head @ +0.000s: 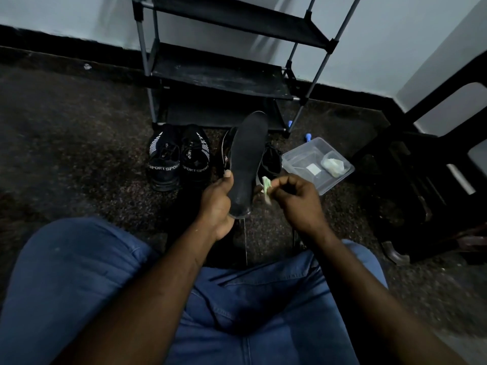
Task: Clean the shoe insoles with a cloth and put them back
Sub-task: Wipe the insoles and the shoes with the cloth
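My left hand (pixel 217 204) grips the black insole (pixel 246 164) by its heel, toe tilted up; my right hand (pixel 297 198) pinches a pale green cloth (pixel 266 187) just beside it.

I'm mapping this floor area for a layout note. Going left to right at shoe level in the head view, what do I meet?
Pair of black SPORT sneakers → black insole gripped by the left hand → small cloth pinched in the right hand → clear plastic container → black chair.

cloth (pixel 266 186) mostly hidden in right hand (pixel 297 204), rack (pixel 221 77) top cut off
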Tool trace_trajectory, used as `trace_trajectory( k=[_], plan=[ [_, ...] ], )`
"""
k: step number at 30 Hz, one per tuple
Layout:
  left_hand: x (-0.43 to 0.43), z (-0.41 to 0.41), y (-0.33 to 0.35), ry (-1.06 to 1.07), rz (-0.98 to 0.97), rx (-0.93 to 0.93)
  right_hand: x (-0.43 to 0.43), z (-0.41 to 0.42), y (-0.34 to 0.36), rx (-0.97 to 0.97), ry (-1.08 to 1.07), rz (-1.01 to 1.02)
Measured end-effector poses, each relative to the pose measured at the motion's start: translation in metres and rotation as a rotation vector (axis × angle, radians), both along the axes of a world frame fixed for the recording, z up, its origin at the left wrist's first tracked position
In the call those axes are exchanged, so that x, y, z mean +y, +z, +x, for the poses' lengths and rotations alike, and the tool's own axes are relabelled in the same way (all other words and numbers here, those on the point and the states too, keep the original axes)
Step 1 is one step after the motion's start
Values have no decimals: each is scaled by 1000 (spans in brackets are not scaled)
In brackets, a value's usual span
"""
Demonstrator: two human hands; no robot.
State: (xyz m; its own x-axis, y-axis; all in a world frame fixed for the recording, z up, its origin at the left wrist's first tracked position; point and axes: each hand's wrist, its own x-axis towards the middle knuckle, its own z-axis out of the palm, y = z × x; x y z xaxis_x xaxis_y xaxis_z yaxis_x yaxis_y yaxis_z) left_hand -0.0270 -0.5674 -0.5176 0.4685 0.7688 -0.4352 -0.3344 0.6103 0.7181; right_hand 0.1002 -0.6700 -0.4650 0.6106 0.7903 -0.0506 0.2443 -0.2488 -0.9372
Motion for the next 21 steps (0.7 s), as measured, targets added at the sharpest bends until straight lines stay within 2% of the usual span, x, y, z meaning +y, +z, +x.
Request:
trace_trajectory(
  k=[4,8,11,16,21],
  plan=[
    [-1,2,-1,-24,-90,-93,4,-12,-13,-228,1,-61],
    [-2,-3,8,-212,-235,-277,7,-23,-12,-377,-25,-12],
    [0,-6,8,-275,-251,-365,9,-26,-13,-517,1,5],
    [0,-4,7,-306,-232,-393,9,-26,-17,-777,26,71],
    [4,-5,7,-296,-228,-374,2,-35,-28,-860,76,39]
  ],
)
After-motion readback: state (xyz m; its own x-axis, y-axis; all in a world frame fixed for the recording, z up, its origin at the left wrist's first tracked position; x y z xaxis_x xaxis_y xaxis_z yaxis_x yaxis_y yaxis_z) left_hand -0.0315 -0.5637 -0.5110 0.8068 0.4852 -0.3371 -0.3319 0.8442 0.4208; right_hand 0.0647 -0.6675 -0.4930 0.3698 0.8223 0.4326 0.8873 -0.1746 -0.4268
